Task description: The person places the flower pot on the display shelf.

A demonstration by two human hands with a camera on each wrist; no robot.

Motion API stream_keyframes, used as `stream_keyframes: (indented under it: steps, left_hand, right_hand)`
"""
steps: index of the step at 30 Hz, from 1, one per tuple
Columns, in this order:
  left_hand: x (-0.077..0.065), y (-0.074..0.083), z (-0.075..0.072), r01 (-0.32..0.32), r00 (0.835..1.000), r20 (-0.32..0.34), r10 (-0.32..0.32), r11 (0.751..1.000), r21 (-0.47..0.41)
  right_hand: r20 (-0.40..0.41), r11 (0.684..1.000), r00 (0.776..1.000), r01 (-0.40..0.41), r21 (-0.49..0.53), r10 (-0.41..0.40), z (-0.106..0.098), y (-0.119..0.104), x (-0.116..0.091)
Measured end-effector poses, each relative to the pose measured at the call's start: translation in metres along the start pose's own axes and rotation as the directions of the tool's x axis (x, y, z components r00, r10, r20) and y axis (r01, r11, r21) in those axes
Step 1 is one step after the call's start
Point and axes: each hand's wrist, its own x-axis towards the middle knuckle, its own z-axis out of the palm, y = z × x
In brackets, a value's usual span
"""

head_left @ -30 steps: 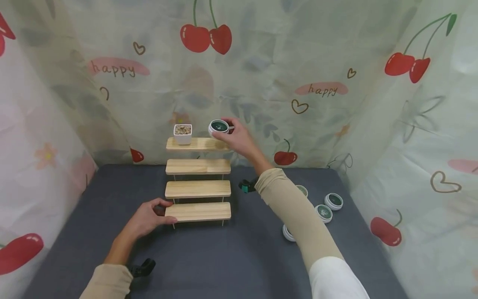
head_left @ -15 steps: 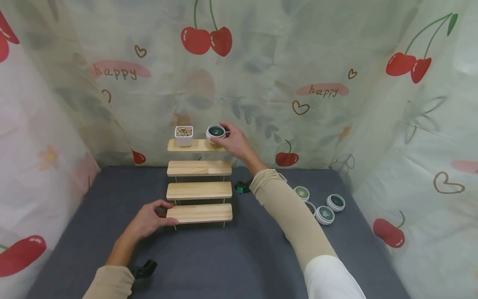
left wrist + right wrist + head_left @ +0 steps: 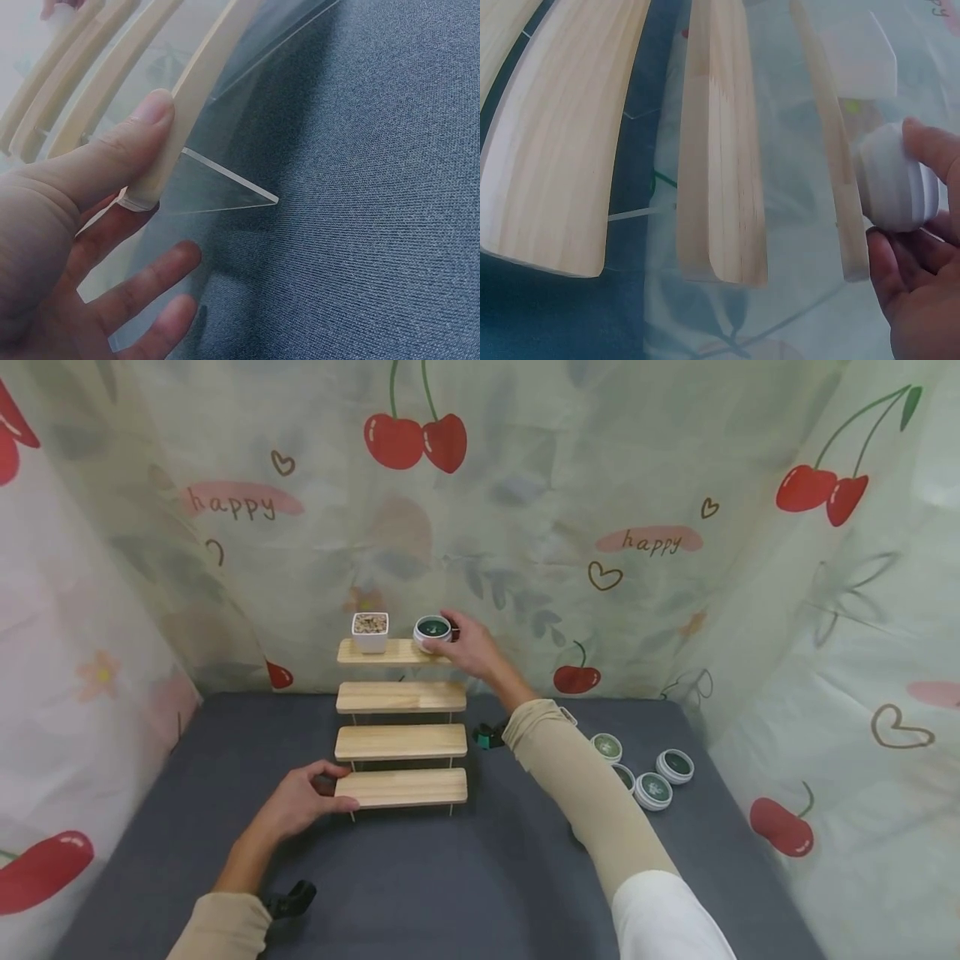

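A four-tier wooden display stand (image 3: 401, 697) with clear supports stands on the dark cloth. My left hand (image 3: 302, 800) pinches the left end of its lowest board (image 3: 187, 97), the thumb on top and a finger beneath; the other fingers spread below. My right hand (image 3: 474, 647) holds a small round white pot (image 3: 432, 633) with a dark green top at the right end of the top board. In the right wrist view, the pot (image 3: 900, 176) sits against that board, between thumb and fingers. A square white pot (image 3: 371, 633) with speckled filling stands at the board's left end.
Several more round white pots with green tops, such as this pot (image 3: 653, 791), stand on the dark cloth (image 3: 487, 893) at the right, some partly hidden by my right sleeve (image 3: 585, 785). A printed curtain (image 3: 510, 485) encloses the table's back and sides.
My right hand has lowered the round pot and moved it slightly left, down onto the top board. My left hand keeps its grip on the lowest board.
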Motion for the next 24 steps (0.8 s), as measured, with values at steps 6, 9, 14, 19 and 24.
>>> stream_keyframes:
  steps: [6,9,14,19,24]
  left_hand:
    - [0.0,0.0,0.002,0.003,1.0,0.001,-0.003,1.0,-0.009]
    - [0.0,0.001,0.002,0.004,1.0,-0.005,-0.004,1.0,-0.007]
    - [-0.001,0.001,0.002,0.0,1.0,0.001,0.0,1.0,-0.011]
    - [-0.002,0.002,0.002,0.006,1.0,-0.003,-0.006,1.0,-0.008]
    - [-0.002,0.002,0.002,0.011,1.0,-0.01,-0.011,1.0,-0.005]
  right_hand:
    - [-0.022,0.993,0.999,-0.025,0.119,0.028,-0.002,0.005,-0.003]
    - [-0.046,0.986,0.998,-0.024,0.167,0.032,-0.006,0.007,-0.007]
    - [-0.088,0.983,0.995,-0.037,0.179,0.054,-0.014,0.014,-0.018]
    - [-0.143,0.984,0.987,-0.05,0.174,0.075,-0.024,0.028,-0.028]
    - [-0.162,0.982,0.982,-0.063,0.179,0.092,-0.036,0.046,-0.04]
